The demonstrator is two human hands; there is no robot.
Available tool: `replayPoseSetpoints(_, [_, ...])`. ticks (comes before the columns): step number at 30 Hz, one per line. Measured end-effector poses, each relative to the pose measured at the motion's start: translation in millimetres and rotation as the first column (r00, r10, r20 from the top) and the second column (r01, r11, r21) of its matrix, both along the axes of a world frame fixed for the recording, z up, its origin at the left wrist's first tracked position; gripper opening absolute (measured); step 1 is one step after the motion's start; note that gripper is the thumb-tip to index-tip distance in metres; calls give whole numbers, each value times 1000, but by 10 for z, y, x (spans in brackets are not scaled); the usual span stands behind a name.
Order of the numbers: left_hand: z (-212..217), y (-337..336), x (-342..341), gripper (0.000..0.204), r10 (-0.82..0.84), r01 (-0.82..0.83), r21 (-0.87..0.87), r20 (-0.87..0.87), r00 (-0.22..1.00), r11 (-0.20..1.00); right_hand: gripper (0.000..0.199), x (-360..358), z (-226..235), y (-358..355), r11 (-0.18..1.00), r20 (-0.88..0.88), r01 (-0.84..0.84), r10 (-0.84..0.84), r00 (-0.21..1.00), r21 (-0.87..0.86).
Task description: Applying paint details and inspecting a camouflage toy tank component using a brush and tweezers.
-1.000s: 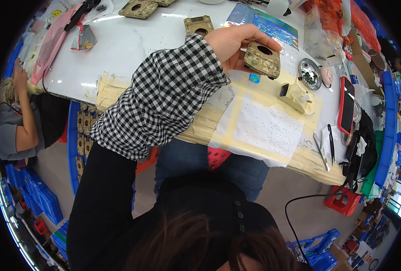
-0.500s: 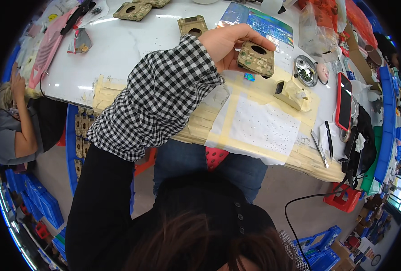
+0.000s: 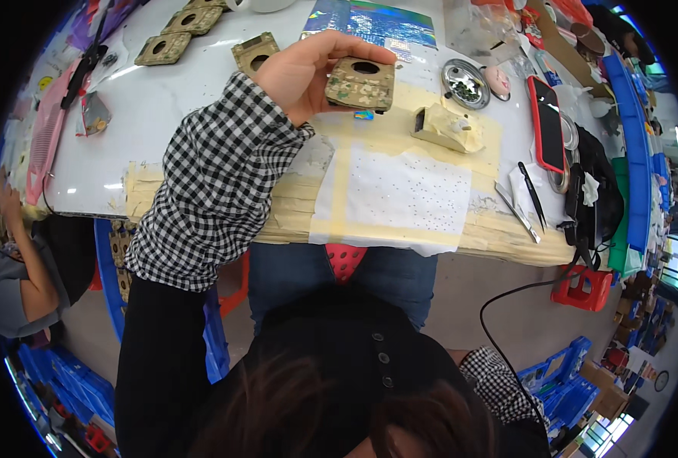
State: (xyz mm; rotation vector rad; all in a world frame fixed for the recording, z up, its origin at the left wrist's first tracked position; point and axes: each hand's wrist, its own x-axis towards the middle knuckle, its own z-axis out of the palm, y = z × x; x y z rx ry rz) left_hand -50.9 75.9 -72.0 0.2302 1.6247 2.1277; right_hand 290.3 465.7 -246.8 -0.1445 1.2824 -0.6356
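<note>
My left hand [image 3: 297, 72] is closed on a camouflage-patterned case [image 3: 359, 85], a small square shell with a dark round hole near its upper side. The thumb or a finger runs along its top edge, and the other fingers go behind it. The case is held above the taped table edge. Just below it is a small shiny blue sticker [image 3: 363, 116]. Past the wrist lies another camouflage case [image 3: 256, 53], partly covered by my hand. Low on the right, beside my checkered sleeve [image 3: 499, 374], only a sliver of my right hand [image 3: 456, 356] shows; its fingers are hidden.
White paper with tiny dots [image 3: 400, 198] is taped at the front edge. Right of it are a tape-wrapped block [image 3: 450, 127], a round metal dish [image 3: 465, 84], a red-cased phone [image 3: 547, 122] and black tweezers [image 3: 532, 196]. More camouflage cases [image 3: 163, 47] lie far left. Another person [image 3: 30, 259] sits left.
The view has shifted, so the table things appear further left. My left hand still holds the case, which now looks more level. My right sleeve shows more at lower right.
</note>
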Motion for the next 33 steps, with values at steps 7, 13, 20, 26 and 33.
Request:
replayPoseSetpoints(7, [-56,-51,-70,47,-45,41,78,49,998,996,36,-282,35,-69,919,225,-273,213,951,284])
replayPoseSetpoints(13, [6,-57,-29,44,-44,36,89,92,995,995,24,-1063,1070,-253,983,-713,84,57,699,162])
replayPoseSetpoints(20, [44,-29,2,39,-71,62,64,146,987,996,10,-1886,1654,-266,744,-703,476,12,-711,-469])
replayPoseSetpoints(26, [72,-31,18,40,-54,48,40,152,987,998,18,-2197,1322,12,845,-752,510,230,-617,-160])
replayPoseSetpoints(33, [95,0,30,41,-40,36,28,156,987,999,15,-2276,1262,22,845,-827,477,77,-557,-243])
